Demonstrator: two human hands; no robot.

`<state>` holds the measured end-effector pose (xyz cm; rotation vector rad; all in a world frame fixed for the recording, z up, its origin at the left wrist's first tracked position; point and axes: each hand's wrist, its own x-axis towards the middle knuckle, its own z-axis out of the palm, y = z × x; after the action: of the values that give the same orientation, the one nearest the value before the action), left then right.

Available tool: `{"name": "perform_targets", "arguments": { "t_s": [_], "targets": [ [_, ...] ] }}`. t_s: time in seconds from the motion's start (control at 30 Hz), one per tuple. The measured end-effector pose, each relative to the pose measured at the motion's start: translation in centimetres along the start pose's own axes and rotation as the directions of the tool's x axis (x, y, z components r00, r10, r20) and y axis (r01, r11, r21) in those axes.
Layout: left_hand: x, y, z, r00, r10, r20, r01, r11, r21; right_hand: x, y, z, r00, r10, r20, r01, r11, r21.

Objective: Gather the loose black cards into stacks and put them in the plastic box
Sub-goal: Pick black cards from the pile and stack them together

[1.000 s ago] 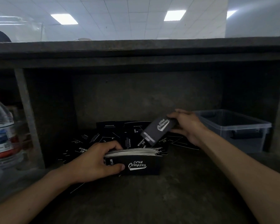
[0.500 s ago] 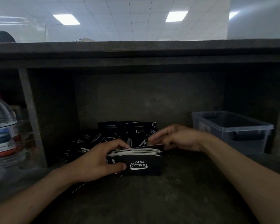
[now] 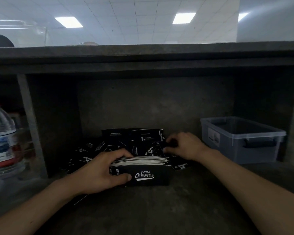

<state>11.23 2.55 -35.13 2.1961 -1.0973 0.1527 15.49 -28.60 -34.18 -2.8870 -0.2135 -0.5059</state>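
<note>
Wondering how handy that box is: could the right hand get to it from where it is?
Probably yes. The plastic box sits open-topped just right of the right hand, on the same shelf, nothing between them.

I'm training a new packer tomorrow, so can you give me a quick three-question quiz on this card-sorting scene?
1. True or false: the clear plastic box stands to the right of the upright stack of black cards.
2. The left hand grips: A) the box, B) the stack, C) nothing.
3. Fill in: the right hand touches loose black cards lying ____ the stack.
Key: 1 true; 2 B; 3 behind.
</note>
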Motion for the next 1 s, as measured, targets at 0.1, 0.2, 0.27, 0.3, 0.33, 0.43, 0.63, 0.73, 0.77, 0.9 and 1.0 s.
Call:
{"name": "perform_targets", "arguments": {
  "t_s": [0.1,0.2,0.27,0.3,0.33,0.43,0.63,0.73,0.77,0.9,1.0],
  "targets": [
    [0.0,0.0,-0.1,1.000,0.001,-0.005,-0.001,1.000,0.017,0.0,0.0,0.7,0.983,0.024,0.180,-0.040,0.996,0.085],
    [-0.1,0.0,-0.1,1.000,-0.017,0.008,0.017,1.000,0.006,0.1,0.3,-0.1,0.976,0.120,0.180,-0.154,0.969,0.192],
    [-0.1,-0.1,0.0,1.000,-0.021,0.014,0.021,1.000,-0.001,0.1,0.6,-0.8,0.961,0.186,0.204,-0.223,0.958,0.182],
    [-0.1,-0.1,0.0,1.000,-0.022,0.015,0.022,1.000,-0.003,0.2,0.9,-1.0,0.957,0.205,0.203,-0.247,0.946,0.210],
    [-0.1,-0.1,-0.1,1.000,-0.021,0.014,0.021,1.000,-0.001,0.3,1.3,-1.2,0.957,0.220,0.189,-0.269,0.917,0.295],
    [-0.1,-0.1,-0.1,1.000,-0.007,0.015,0.007,1.000,0.001,0.3,1.7,-2.5,0.957,0.250,0.149,-0.282,0.676,0.681],
    [-0.1,-0.2,-0.1,1.000,0.004,-0.027,-0.004,1.000,0.004,0.6,0.6,-4.1,0.908,0.378,-0.180,0.031,0.366,0.930],
    [0.0,-0.3,-0.1,0.998,0.036,-0.059,-0.033,0.998,0.053,-0.1,-0.3,-4.0,0.959,0.249,-0.135,0.022,0.410,0.912],
    [0.0,-0.3,-0.1,0.997,0.029,-0.071,-0.024,0.998,0.060,-0.4,-0.6,-3.9,0.980,0.186,-0.076,-0.016,0.448,0.894],
    [-0.1,-0.3,-0.4,0.995,-0.046,-0.083,0.049,0.998,0.030,-1.4,-1.6,-3.5,0.978,-0.016,0.210,-0.161,0.585,0.795],
    [-0.2,-0.2,-0.4,0.997,-0.059,-0.040,0.057,0.997,-0.042,-1.9,-2.2,-3.1,0.897,-0.164,0.410,-0.271,0.528,0.805]
  ]
}}
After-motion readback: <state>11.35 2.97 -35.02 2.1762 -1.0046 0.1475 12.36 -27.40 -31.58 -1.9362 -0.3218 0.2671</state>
